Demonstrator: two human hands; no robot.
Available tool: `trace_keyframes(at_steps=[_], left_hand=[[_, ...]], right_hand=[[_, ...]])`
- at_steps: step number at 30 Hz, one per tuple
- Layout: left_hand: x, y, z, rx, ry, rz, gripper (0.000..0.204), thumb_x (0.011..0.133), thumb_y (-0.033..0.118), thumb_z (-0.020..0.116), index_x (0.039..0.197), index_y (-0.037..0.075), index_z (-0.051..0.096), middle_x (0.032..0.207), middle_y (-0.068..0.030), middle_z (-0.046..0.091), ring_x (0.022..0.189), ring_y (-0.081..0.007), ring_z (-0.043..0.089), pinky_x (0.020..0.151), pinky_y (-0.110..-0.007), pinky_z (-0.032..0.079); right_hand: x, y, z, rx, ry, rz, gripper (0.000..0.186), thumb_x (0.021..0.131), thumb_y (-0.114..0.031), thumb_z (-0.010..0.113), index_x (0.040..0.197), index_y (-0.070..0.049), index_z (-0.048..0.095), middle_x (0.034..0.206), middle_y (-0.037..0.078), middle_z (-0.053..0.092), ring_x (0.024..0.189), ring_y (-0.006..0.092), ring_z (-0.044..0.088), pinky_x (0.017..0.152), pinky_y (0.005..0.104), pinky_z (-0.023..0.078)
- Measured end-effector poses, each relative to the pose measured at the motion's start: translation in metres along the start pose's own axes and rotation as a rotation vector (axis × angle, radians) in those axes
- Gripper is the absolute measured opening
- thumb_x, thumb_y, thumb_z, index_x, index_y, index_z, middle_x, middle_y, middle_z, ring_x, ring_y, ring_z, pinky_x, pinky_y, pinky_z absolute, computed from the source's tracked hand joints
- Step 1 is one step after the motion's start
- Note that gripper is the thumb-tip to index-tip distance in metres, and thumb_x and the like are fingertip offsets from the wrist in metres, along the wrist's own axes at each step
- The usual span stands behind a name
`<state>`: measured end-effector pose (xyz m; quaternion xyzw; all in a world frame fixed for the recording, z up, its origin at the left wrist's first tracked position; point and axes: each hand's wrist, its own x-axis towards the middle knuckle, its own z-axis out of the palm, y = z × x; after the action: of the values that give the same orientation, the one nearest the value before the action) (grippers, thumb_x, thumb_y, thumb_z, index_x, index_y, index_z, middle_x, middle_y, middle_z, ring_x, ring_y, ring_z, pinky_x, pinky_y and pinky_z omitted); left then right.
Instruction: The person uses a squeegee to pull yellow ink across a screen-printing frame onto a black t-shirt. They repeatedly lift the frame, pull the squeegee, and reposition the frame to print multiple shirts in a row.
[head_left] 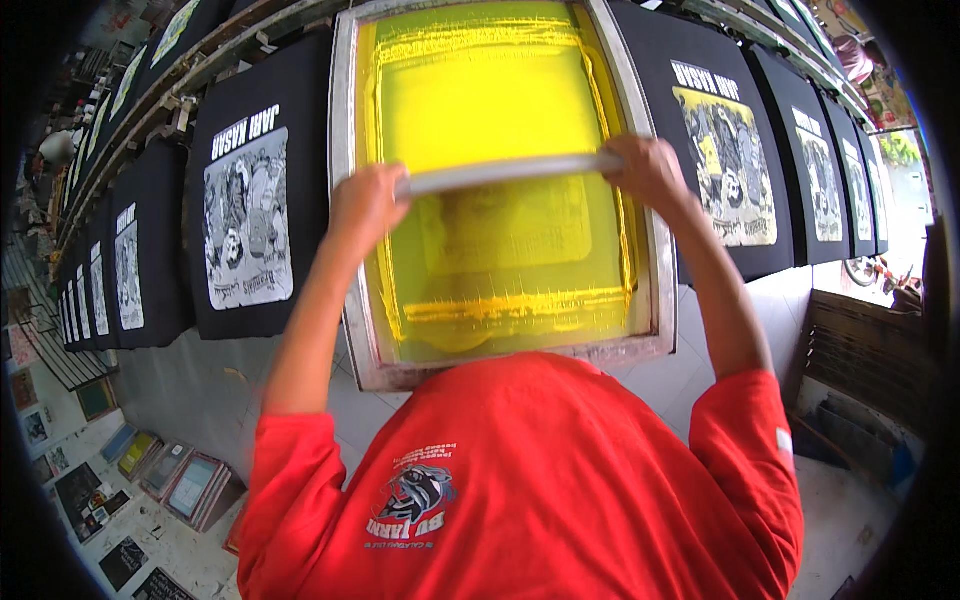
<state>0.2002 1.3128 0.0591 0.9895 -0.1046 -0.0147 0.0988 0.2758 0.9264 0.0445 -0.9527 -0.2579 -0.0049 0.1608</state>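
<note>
A long grey squeegee (510, 175) spans the middle of a printing screen, slightly blurred. My left hand (368, 205) is closed round its left end, and my right hand (648, 170) grips the right end. Beneath it lies the framed silk screen (665, 320), its mesh yellow-green with a darker picture area showing through. Bright yellow ink (485, 100) covers the part of the mesh beyond the squeegee, with thick ridges along the sides and a streaky band near the close edge. What lies under the screen is mostly hidden.
Black printed shirts (245, 210) hang over boards in a row on the left, and more black shirts (728, 160) line the right. Stacked frames (185, 480) stand low at the left. A slatted wooden panel (865, 350) is at the lower right, near a bright doorway.
</note>
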Motion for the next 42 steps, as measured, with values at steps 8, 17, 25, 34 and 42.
trace_keyframes(at_steps=[8, 17, 25, 34, 42], left_hand=[[-0.188, 0.066, 0.02, -0.124, -0.045, -0.041, 0.048, 0.062, 0.0, 0.079, 0.107, 0.011, 0.068, 0.103, -0.0076, 0.066, 0.094, -0.0283, 0.065, 0.079, -0.039, 0.055], [-0.095, 0.033, 0.001, -0.046, -0.041, 0.027, 0.02, 0.073, 0.009, 0.073, 0.092, 0.007, 0.067, 0.088, -0.0131, 0.066, 0.081, -0.0326, 0.066, 0.072, -0.042, 0.055], [-0.156, 0.041, 0.016, -0.087, 0.15, 0.08, 0.045, 0.064, -0.002, 0.071, 0.108, 0.007, 0.069, 0.103, -0.0106, 0.068, 0.095, -0.031, 0.065, 0.083, -0.042, 0.054], [-0.133, 0.04, 0.043, -0.061, 0.209, 0.148, 0.037, 0.068, -0.004, 0.064, 0.104, 0.003, 0.068, 0.097, -0.0106, 0.066, 0.092, -0.028, 0.066, 0.082, -0.037, 0.054], [-0.012, -0.006, 0.043, 0.027, 0.248, 0.143, 0.038, 0.069, -0.004, 0.063, 0.106, 0.005, 0.07, 0.094, -0.0096, 0.067, 0.088, -0.0269, 0.066, 0.076, -0.037, 0.056]], right_hand=[[-0.19, -0.085, 0.006, 0.029, 0.021, 0.045, 0.028, 0.066, -0.01, 0.073, 0.093, -0.01, 0.068, 0.092, 0.007, 0.068, 0.084, 0.0282, 0.067, 0.074, 0.0394, 0.055], [-0.099, -0.05, -0.005, -0.019, -0.022, 0.112, 0.021, 0.07, -0.016, 0.074, 0.09, -0.011, 0.071, 0.083, 0.01, 0.069, 0.076, 0.0294, 0.068, 0.069, 0.0405, 0.055], [-0.16, -0.069, 0.009, -0.049, 0.17, -0.016, 0.031, 0.064, -0.01, 0.074, 0.095, -0.009, 0.069, 0.095, 0.007, 0.068, 0.087, 0.0262, 0.067, 0.072, 0.0381, 0.055], [-0.139, -0.061, 0.029, 0.048, 0.083, -0.027, 0.044, 0.063, 0.0, 0.069, 0.107, -0.002, 0.067, 0.11, 0.014, 0.068, 0.105, 0.0311, 0.065, 0.091, 0.0398, 0.053], [-0.007, 0.002, 0.029, 0.016, 0.106, -0.142, 0.047, 0.063, 0.002, 0.077, 0.108, -0.004, 0.068, 0.11, 0.013, 0.069, 0.104, 0.0278, 0.067, 0.088, 0.0359, 0.056]])
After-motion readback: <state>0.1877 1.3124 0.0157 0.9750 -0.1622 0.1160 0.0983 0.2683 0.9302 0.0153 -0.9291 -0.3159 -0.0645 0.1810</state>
